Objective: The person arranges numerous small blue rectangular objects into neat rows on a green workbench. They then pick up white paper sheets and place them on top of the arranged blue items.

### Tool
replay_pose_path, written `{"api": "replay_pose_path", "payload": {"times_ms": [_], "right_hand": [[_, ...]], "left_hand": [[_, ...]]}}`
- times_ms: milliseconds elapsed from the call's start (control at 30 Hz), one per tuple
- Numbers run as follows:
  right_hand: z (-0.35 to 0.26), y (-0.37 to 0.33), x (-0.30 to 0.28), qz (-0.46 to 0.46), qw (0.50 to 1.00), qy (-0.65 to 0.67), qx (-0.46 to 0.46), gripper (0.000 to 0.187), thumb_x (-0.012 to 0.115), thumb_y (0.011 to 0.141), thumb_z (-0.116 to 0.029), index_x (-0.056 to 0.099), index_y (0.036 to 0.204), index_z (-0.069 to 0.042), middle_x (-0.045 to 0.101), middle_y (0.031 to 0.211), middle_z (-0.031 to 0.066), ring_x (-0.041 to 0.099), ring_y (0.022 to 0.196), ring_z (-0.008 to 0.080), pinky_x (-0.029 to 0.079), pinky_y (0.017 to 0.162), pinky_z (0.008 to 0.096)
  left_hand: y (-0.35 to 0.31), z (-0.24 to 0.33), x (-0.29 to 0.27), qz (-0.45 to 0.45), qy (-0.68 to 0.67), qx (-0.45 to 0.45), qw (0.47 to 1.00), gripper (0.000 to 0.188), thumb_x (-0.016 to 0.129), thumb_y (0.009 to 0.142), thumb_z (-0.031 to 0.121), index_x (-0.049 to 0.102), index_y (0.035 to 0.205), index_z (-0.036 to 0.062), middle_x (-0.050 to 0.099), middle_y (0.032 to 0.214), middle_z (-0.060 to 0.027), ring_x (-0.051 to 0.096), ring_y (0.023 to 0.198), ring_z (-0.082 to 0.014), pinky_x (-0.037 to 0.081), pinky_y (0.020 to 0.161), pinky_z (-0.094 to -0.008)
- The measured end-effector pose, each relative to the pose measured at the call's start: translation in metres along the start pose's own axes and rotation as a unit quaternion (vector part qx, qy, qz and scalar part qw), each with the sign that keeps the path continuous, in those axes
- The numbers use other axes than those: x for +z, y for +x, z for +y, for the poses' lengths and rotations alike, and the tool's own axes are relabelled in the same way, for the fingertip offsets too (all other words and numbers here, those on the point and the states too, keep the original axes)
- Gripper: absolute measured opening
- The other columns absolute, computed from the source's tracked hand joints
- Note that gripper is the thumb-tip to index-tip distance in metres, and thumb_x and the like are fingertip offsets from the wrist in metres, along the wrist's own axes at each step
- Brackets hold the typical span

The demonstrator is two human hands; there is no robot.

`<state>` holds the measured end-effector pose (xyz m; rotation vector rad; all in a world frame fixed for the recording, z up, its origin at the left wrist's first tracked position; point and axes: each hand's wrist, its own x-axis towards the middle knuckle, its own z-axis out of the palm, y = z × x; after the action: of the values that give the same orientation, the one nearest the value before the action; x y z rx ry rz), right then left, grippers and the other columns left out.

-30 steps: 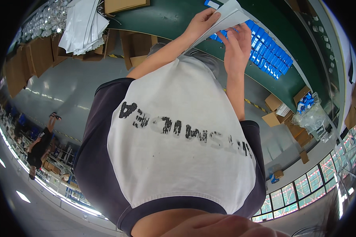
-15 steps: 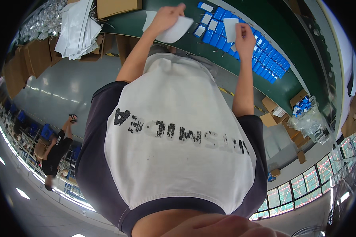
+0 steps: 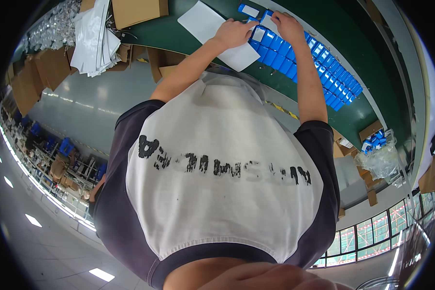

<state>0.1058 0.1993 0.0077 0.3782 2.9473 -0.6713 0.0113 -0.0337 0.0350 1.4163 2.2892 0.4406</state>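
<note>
My left hand [image 3: 234, 34] lies over a white paper sheet [image 3: 198, 21], its fingers drawn together toward the nearest blue block. What those fingertips hold, if anything, is hidden. Beneath its wrist another part of the white paper [image 3: 240, 58] shows. My right hand [image 3: 289, 28] bends over the left end of the blue blocks [image 3: 282, 55], fingers closed at a small pale label [image 3: 268, 22] on or just above a block. The blocks stand packed in long rows, some with white labels on top. One labelled blue block [image 3: 249, 9] sits apart at the far left end.
A cardboard box [image 3: 140, 10] stands at the back left of the green table [image 3: 174, 36]. Left of it hang stacked white sheets [image 3: 95, 46] beside clear plastic pieces [image 3: 53, 26]. At right, an opened carton holds blue pieces [image 3: 374, 140] near a clear bag [image 3: 379, 157].
My left hand has moved right toward the blocks, and the white paper now lies on the table. My right hand has carried its white piece up and left to the end of the rows.
</note>
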Motion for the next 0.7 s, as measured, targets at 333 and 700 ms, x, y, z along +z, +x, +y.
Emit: {"api": "replay_pose_path", "payload": {"times_ms": [333,700], "right_hand": [[-0.028,-0.009,-0.001,0.117,0.990,-0.044,0.070,0.021,0.065,0.096,-0.031,0.067,0.112,-0.018,0.071,0.104,0.0073,0.067,0.104,0.0324,0.057,0.081,0.0461],[-0.001,-0.027,-0.037,0.094,0.976,0.189,0.060,0.018,0.070,0.092,-0.015,0.070,0.110,-0.013,0.072,0.093,0.0063,0.066,0.093,0.0282,0.054,0.079,0.0403]], "left_hand": [[0.021,0.019,0.001,-0.096,0.070,-0.041,0.992,0.058,0.056,0.093,0.015,0.050,0.148,0.0317,0.074,0.092,-0.0116,0.073,0.081,-0.0270,0.052,0.084,-0.0413],[0.042,0.015,0.026,0.024,0.051,0.032,0.998,0.043,0.059,0.088,0.010,0.062,0.130,0.0145,0.060,0.129,-0.0084,0.072,0.094,-0.0323,0.056,0.089,-0.0412]]}}
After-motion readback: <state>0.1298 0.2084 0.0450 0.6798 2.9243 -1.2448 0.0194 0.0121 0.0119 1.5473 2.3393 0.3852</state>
